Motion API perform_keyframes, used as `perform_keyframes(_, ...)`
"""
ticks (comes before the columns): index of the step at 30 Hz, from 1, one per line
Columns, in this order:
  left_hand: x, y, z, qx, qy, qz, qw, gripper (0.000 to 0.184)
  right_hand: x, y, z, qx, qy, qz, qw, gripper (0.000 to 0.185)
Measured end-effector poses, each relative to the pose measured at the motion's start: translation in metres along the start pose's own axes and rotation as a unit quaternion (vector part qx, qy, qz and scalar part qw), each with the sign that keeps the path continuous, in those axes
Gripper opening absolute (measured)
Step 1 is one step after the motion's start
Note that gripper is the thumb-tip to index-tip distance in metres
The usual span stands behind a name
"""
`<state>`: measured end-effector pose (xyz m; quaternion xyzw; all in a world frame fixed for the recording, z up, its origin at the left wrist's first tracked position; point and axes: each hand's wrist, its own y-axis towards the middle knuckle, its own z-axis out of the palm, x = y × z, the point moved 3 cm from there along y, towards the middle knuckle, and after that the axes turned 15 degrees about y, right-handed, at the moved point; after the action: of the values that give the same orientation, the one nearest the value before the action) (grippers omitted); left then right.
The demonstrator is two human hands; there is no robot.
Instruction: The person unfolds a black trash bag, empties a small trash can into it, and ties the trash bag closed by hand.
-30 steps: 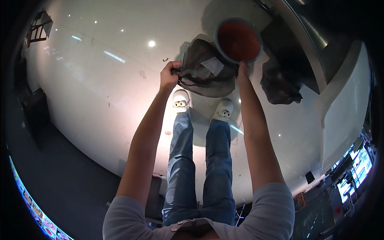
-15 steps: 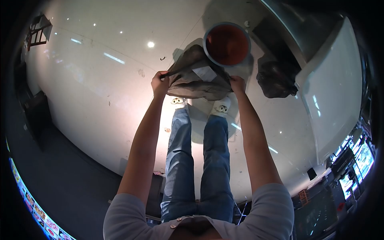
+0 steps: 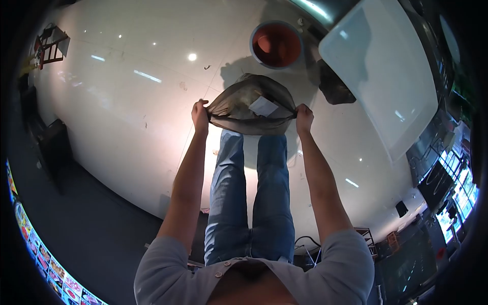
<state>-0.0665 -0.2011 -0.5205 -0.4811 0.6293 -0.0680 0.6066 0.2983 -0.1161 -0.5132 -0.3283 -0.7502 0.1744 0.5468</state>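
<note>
A thin dark garbage bag (image 3: 239, 125) is stretched by its rim between my two hands, its mouth gaping upward. My left hand (image 3: 200, 116) is closed around the rim's left end. At the right end, my right hand (image 3: 304, 118) pinches the rim in a fist. Inside the bag lie a white paper-like piece (image 3: 263, 106) and some pale contents too blurred to name. The bag hangs in front of my legs and covers my shoes.
A round tub (image 3: 294, 47), reddish inside with a grey rim, stands beyond the bag on the pale floor (image 3: 127, 107). To the right are a black filled bag (image 3: 333, 86) and a large white smooth surface (image 3: 386, 66). A chair-like frame (image 3: 53, 46) stands far left.
The bag's mouth has widened and its contents show more. Both hands have come slightly nearer my body, and the bag now hides my shoes. My view has shifted.
</note>
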Motion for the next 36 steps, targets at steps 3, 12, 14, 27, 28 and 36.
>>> perform_keyframes(3,-0.052,-0.035,0.014,0.071,0.456,0.083,0.883,0.046,0.033,-0.023,0.001,0.191,-0.205,-0.139,0.95,0.026)
perform_keyframes(12,-0.118,-0.077,0.009,0.351,0.734,0.322,0.483,0.067,0.034,-0.055,-0.038,0.35,-0.472,-0.403,0.701,0.045)
perform_keyframes(14,-0.121,-0.067,0.004,0.328,0.707,0.293,0.554,0.041,0.038,-0.057,-0.047,0.36,-0.445,-0.34,0.746,0.044)
perform_keyframes(27,-0.168,-0.1,0.008,0.158,0.136,0.166,0.964,0.016,0.099,-0.069,-0.073,-0.078,0.709,0.01,0.701,0.018)
perform_keyframes(28,-0.166,-0.102,0.015,0.157,0.073,0.187,0.967,0.018,0.111,-0.072,-0.07,-0.053,0.755,-0.006,0.653,0.011)
perform_keyframes(36,-0.216,-0.116,0.042,0.105,-0.36,-0.023,0.927,0.02,0.237,-0.145,-0.032,0.047,0.044,-0.54,0.839,0.024)
